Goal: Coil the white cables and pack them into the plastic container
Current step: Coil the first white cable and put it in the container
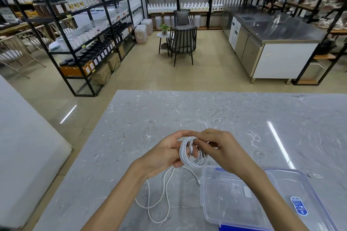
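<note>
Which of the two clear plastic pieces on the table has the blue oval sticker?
The right-hand clear piece carries the blue oval sticker; the left piece, nearer the loose cable, shows none.

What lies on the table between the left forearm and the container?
A loose stretch of white cable lies there, shown in the head view.

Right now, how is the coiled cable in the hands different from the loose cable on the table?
The coiled cable is wound into tight round loops; the loose cable sprawls in open curves. The left hand and right hand hold the coiled cable up; the loose cable rests on the table. Both are white and thin.
</note>
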Demonstrator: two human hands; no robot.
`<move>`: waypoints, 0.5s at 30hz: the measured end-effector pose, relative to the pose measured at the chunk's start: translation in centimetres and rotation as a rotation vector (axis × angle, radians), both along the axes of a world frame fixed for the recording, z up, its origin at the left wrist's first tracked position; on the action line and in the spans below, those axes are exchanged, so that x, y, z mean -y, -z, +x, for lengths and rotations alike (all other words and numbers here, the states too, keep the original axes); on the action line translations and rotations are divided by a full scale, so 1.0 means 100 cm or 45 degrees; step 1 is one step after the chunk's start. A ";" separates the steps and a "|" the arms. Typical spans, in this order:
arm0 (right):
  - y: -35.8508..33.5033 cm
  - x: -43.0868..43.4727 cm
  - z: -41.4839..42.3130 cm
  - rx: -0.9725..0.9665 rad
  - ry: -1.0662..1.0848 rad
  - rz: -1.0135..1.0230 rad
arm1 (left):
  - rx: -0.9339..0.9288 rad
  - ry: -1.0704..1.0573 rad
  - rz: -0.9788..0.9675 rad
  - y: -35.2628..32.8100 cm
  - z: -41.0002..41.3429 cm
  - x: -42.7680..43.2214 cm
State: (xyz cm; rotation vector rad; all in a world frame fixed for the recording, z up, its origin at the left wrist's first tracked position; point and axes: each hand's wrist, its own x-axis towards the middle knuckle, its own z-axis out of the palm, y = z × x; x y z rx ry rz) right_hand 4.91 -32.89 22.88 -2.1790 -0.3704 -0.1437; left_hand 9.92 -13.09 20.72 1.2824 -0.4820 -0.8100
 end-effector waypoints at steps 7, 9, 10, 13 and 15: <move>-0.007 0.003 0.000 -0.041 0.034 0.117 | -0.347 -0.094 -0.259 0.012 0.004 -0.012; -0.007 0.005 0.000 -0.031 0.058 0.115 | -0.314 -0.156 -0.175 0.016 0.003 -0.014; -0.007 0.005 -0.001 -0.030 0.064 0.098 | -0.321 -0.147 -0.157 0.016 0.002 -0.014; -0.007 0.003 0.000 -0.041 0.053 0.064 | -0.377 -0.064 -0.151 0.014 0.002 -0.016; -0.007 0.001 0.000 -0.062 0.031 0.089 | -0.503 -0.032 -0.200 0.012 0.001 -0.015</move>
